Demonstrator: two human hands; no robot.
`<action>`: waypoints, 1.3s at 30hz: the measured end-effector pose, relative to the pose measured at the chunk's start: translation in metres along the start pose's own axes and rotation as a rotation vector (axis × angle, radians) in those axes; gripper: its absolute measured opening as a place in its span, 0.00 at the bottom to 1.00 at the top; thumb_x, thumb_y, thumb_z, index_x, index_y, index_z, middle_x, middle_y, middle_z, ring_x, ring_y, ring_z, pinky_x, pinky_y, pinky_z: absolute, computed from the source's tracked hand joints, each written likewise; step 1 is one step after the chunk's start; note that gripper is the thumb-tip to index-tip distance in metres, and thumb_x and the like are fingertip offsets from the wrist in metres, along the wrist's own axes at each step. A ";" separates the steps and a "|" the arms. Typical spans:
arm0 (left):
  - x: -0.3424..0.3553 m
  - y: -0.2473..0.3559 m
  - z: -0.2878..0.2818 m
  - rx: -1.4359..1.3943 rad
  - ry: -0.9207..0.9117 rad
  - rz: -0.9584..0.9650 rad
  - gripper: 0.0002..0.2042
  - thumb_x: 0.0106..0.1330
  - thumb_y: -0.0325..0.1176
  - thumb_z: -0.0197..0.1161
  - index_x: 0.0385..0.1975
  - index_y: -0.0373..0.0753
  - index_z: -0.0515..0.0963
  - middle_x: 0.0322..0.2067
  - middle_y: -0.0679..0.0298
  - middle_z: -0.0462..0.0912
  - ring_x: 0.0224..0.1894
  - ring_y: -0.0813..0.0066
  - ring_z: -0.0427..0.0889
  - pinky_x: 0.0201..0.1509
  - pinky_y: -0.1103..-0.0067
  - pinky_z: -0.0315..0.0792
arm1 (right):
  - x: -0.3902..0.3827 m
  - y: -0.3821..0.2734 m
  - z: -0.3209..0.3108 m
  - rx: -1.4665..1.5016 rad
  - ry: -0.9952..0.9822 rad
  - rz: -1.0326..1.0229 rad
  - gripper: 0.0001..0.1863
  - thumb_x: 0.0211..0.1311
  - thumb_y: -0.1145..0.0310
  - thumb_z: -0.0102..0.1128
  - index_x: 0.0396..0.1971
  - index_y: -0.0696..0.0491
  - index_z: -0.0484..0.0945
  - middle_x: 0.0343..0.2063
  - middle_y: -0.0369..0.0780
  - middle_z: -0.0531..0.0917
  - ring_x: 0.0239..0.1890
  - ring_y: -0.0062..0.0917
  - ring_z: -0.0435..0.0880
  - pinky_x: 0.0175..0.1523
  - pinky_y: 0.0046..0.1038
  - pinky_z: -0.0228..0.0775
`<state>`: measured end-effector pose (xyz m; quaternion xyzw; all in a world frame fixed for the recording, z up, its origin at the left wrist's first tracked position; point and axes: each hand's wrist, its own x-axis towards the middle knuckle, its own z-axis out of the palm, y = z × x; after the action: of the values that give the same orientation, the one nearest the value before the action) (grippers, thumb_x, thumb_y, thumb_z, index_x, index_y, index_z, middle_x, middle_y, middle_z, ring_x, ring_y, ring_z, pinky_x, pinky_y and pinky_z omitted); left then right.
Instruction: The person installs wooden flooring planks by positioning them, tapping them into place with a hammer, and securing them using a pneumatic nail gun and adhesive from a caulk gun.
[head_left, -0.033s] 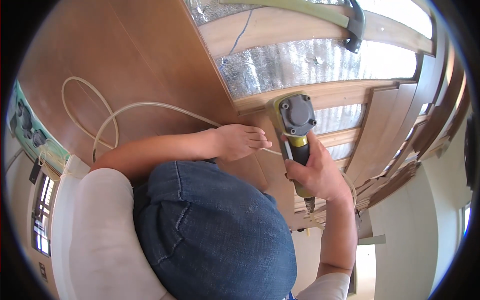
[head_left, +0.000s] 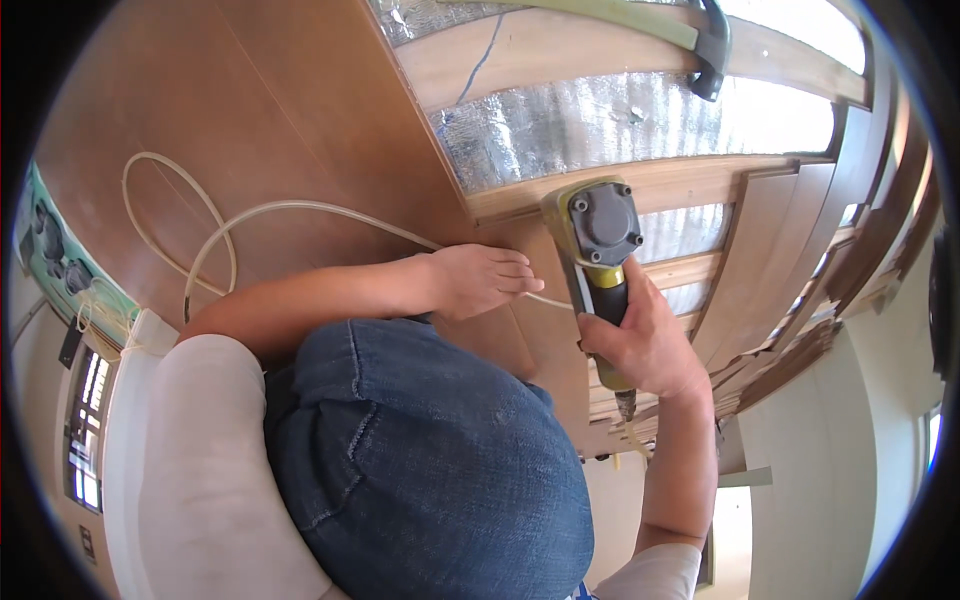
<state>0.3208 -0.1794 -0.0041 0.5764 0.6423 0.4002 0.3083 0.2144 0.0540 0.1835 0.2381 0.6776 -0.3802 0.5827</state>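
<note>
My right hand (head_left: 645,335) is wrapped round the black grip of a pneumatic nail gun (head_left: 605,220), olive and grey with a bolted head cap. The gun's hose fitting points toward me, and its nose is hidden from sight. Left of it, my left hand (head_left: 485,280) rests on the brown wooden floor board (head_left: 290,130), palm down, fingers stretched and holding nothing. A thin pale air hose (head_left: 290,207) loops over the boards and passes behind that hand. My bent knee in blue jeans (head_left: 440,450) fills the space between my arms.
Bare wooden joists (head_left: 560,50) run beyond the board edge, with silvery foil insulation (head_left: 620,115) between them. A claw hammer (head_left: 710,50) with a green handle lies across the far joist. Loose brown planks (head_left: 750,235) lie at the right. At far left is a green-patterned item (head_left: 80,250).
My right hand and the nail gun have shifted slightly to the right. My left hand stays in nearly the same place.
</note>
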 end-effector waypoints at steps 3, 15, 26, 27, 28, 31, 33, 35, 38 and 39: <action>0.002 0.003 0.001 0.008 -0.061 0.002 0.23 0.65 0.32 0.58 0.60 0.30 0.78 0.73 0.61 0.69 0.76 0.65 0.64 0.84 0.69 0.53 | 0.003 0.015 -0.009 -0.026 -0.053 -0.052 0.28 0.56 0.74 0.66 0.59 0.58 0.72 0.32 0.41 0.83 0.32 0.24 0.85 0.41 0.31 0.80; 0.012 0.002 0.001 0.107 0.018 0.060 0.21 0.66 0.33 0.57 0.58 0.34 0.77 0.69 0.64 0.73 0.71 0.71 0.69 0.79 0.69 0.57 | -0.072 0.088 0.009 0.678 0.241 -0.114 0.35 0.55 0.74 0.70 0.64 0.64 0.69 0.40 0.44 0.87 0.33 0.23 0.85 0.42 0.28 0.79; 0.050 0.000 -0.018 0.109 -0.058 0.047 0.11 0.62 0.35 0.63 0.44 0.48 0.85 0.50 0.74 0.79 0.52 0.78 0.76 0.54 0.75 0.68 | -0.101 0.213 0.113 2.050 0.286 -0.372 0.18 0.58 0.70 0.65 0.45 0.58 0.68 0.37 0.37 0.72 0.29 0.22 0.74 0.36 0.33 0.78; 0.054 0.004 -0.024 -0.026 -0.106 -0.028 0.15 0.63 0.37 0.70 0.50 0.47 0.84 0.50 0.69 0.81 0.53 0.73 0.79 0.57 0.75 0.67 | -0.099 0.217 0.116 2.054 0.276 -0.406 0.17 0.58 0.70 0.65 0.43 0.58 0.68 0.35 0.37 0.72 0.28 0.22 0.74 0.36 0.33 0.78; 0.062 0.010 -0.034 -0.021 -0.116 -0.013 0.15 0.63 0.37 0.70 0.50 0.47 0.84 0.50 0.69 0.81 0.53 0.73 0.79 0.57 0.75 0.67 | -0.098 0.221 0.118 2.057 0.268 -0.441 0.16 0.59 0.69 0.64 0.41 0.57 0.69 0.33 0.36 0.72 0.27 0.22 0.74 0.35 0.32 0.77; 0.085 0.021 -0.059 -0.627 -0.080 -0.243 0.31 0.67 0.49 0.73 0.66 0.39 0.74 0.53 0.58 0.79 0.57 0.61 0.78 0.64 0.67 0.71 | -0.093 0.222 0.110 1.976 0.242 -0.554 0.14 0.59 0.68 0.65 0.38 0.57 0.69 0.30 0.36 0.71 0.27 0.22 0.75 0.35 0.31 0.76; 0.100 0.034 -0.065 -1.060 -0.108 -0.172 0.47 0.59 0.51 0.80 0.76 0.45 0.63 0.58 0.53 0.75 0.59 0.60 0.78 0.65 0.65 0.74 | -0.089 0.225 0.106 1.964 0.293 -0.607 0.15 0.59 0.67 0.65 0.38 0.57 0.69 0.31 0.36 0.71 0.27 0.22 0.75 0.35 0.31 0.76; 0.118 0.053 -0.085 -0.987 -0.344 -0.043 0.48 0.56 0.49 0.83 0.76 0.47 0.63 0.58 0.52 0.75 0.60 0.58 0.78 0.68 0.66 0.72 | -0.070 0.222 0.097 1.973 0.416 -0.655 0.15 0.60 0.67 0.64 0.40 0.56 0.69 0.34 0.36 0.72 0.28 0.21 0.74 0.36 0.30 0.76; 0.114 0.045 -0.070 -0.955 -0.196 -0.123 0.28 0.56 0.41 0.83 0.55 0.42 0.80 0.52 0.56 0.85 0.54 0.58 0.85 0.57 0.68 0.80 | -0.032 0.221 0.089 2.147 0.351 -0.770 0.14 0.65 0.71 0.60 0.45 0.55 0.67 0.38 0.35 0.72 0.31 0.21 0.74 0.42 0.29 0.75; 0.117 0.041 -0.078 -0.937 -0.269 -0.188 0.28 0.54 0.41 0.84 0.54 0.42 0.81 0.49 0.56 0.86 0.51 0.59 0.86 0.55 0.69 0.81 | -0.021 0.223 0.090 2.190 0.299 -0.825 0.13 0.66 0.71 0.59 0.46 0.55 0.66 0.38 0.35 0.72 0.31 0.21 0.73 0.42 0.29 0.75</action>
<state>0.2566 -0.0757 0.0773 0.3618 0.3970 0.5384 0.6493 0.4444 0.1185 0.1477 0.4164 0.0774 -0.8869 -0.1845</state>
